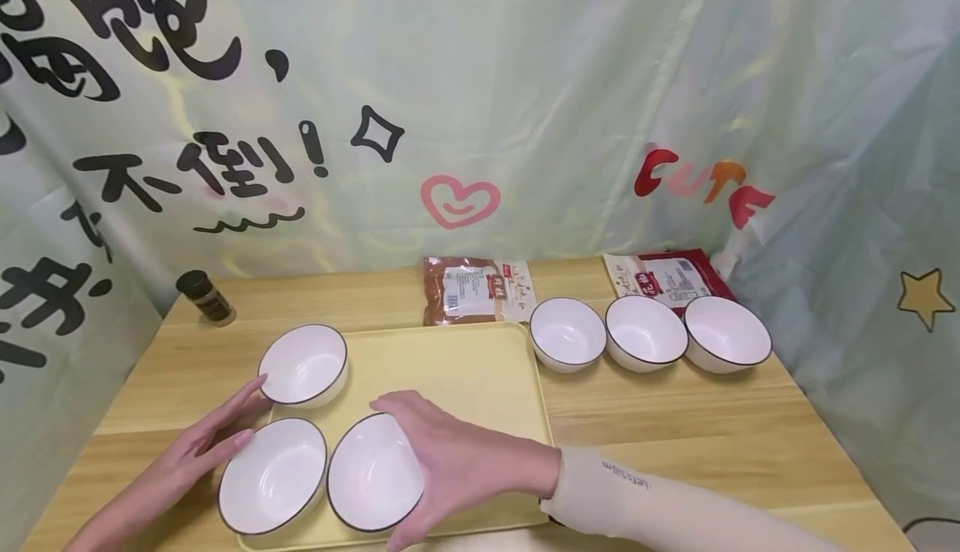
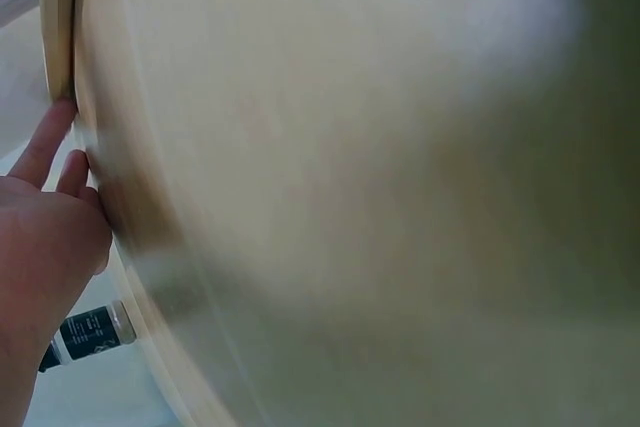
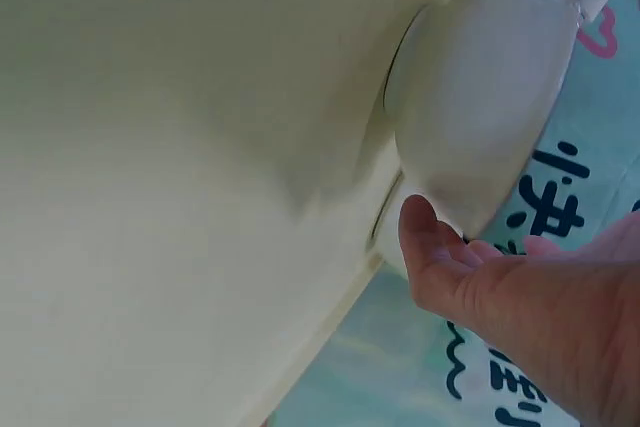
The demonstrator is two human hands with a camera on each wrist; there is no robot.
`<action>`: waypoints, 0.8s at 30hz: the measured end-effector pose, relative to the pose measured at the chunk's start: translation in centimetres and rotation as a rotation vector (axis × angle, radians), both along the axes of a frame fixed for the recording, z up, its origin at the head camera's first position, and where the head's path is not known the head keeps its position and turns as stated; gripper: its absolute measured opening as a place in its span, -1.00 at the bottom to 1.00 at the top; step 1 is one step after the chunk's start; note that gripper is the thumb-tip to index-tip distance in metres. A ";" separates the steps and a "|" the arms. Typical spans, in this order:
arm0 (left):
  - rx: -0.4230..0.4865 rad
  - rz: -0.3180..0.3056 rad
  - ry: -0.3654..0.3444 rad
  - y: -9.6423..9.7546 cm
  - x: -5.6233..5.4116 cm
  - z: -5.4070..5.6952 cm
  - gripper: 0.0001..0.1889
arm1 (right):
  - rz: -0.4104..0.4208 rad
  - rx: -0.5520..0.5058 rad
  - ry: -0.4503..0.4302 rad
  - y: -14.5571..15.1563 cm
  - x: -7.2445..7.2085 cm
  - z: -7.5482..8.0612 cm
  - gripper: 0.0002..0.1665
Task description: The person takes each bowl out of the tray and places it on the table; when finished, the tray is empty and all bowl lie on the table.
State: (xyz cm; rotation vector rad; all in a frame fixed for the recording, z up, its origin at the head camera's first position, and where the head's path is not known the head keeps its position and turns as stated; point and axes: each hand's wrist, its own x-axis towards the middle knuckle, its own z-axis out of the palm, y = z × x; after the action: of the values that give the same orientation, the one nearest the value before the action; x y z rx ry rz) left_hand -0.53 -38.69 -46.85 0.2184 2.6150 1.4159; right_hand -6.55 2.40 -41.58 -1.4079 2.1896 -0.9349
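Note:
On the left half of the yellow tray (image 1: pixel 450 368) stand two white bowls with dark rims, a back one (image 1: pixel 306 364) and a front-left one (image 1: pixel 272 475). My right hand (image 1: pixel 468 460) spans a third white bowl (image 1: pixel 371 473) from its right side, thumb and fingers spread round the rim. This bowl (image 3: pixel 490 97) appears side-on above the tray in the right wrist view. My left hand (image 1: pixel 198 452) reaches in from the left with fingers extended. One fingertip is at the back bowl's rim, and the thumb lies against the front-left bowl's rim.
A row of three white bowls (image 1: pixel 645 333) stands right of the tray. Behind are a brown spice packet (image 1: pixel 476 292) and a red one (image 1: pixel 671 275). A dark-capped spice jar (image 1: pixel 206 298) stands at the back left. A printed curtain (image 1: pixel 525 102) hangs behind the wooden table (image 1: pixel 675 427).

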 end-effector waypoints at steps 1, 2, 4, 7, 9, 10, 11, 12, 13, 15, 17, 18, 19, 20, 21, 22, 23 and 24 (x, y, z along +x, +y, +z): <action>0.000 -0.001 -0.001 0.0 0.0 0.0 -0.28 | 0.008 0.005 0.014 -0.2 0.0 -0.1 0.55; 0.001 -0.003 0.002 0.0 0.0 0.1 -0.28 | 0.011 0.011 0.015 -0.4 0.1 -0.2 0.53; 0.004 -0.008 0.011 0.1 -0.1 0.1 -0.28 | 0.009 0.023 0.019 -0.8 0.2 -0.5 0.51; 0.007 -0.017 0.026 0.2 0.0 0.1 -0.27 | -0.005 0.037 0.009 -1.2 0.2 -0.8 0.48; 0.013 -0.025 0.037 0.2 0.0 0.1 -0.27 | -0.018 0.038 -0.003 -1.4 0.3 -1.0 0.47; 0.016 -0.028 0.039 0.2 0.0 0.1 -0.27 | -0.023 0.035 -0.009 -1.5 0.3 -1.0 0.46; 0.020 -0.031 0.041 0.2 0.1 0.1 -0.27 | -0.028 0.034 -0.013 -1.6 0.3 -1.1 0.46; 0.024 -0.033 0.042 0.2 0.1 0.1 -0.27 | -0.033 0.033 -0.018 -1.7 0.3 -1.2 0.46; 0.027 -0.035 0.043 0.2 0.1 0.0 -0.27 | -0.037 0.032 -0.017 -1.7 0.3 -1.2 0.46; 0.036 -0.038 0.047 0.2 0.1 0.0 -0.27 | -0.046 0.031 -0.016 -1.9 0.4 -1.2 0.47; 0.035 -0.035 0.048 0.2 0.1 0.0 -0.27 | -0.053 0.037 -0.009 -2.1 0.4 -1.3 0.48; 0.031 -0.031 0.046 0.1 0.1 0.0 -0.27 | -0.058 0.040 -0.006 -2.1 0.5 -1.3 0.48; 0.027 -0.028 0.043 0.1 0.1 0.0 -0.27 | -0.060 0.044 0.000 -2.2 0.5 -1.4 0.48; 0.025 -0.027 0.042 0.1 0.1 0.0 -0.27 | -0.062 0.046 0.002 -2.2 0.5 -1.4 0.48; 0.023 -0.025 0.040 0.1 0.1 0.0 -0.27 | -0.063 0.048 0.004 -2.2 0.6 -1.4 0.48; 0.020 -0.024 0.040 0.1 0.1 0.0 -0.27 | -0.065 0.049 0.005 -2.2 0.6 -1.4 0.47; 0.019 -0.024 0.040 0.1 0.0 0.0 -0.27 | -0.066 0.047 0.003 -2.2 0.6 -1.4 0.47; 0.022 -0.026 0.042 0.1 0.0 0.0 -0.27 | -0.070 0.046 -0.002 -2.1 0.6 -1.3 0.46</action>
State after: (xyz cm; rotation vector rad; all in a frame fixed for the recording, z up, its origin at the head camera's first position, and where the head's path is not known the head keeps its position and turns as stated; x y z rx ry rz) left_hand -0.49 -38.58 -46.85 0.2861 2.6213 1.4471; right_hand -5.96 0.28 -42.91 -1.3168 2.2568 -0.9037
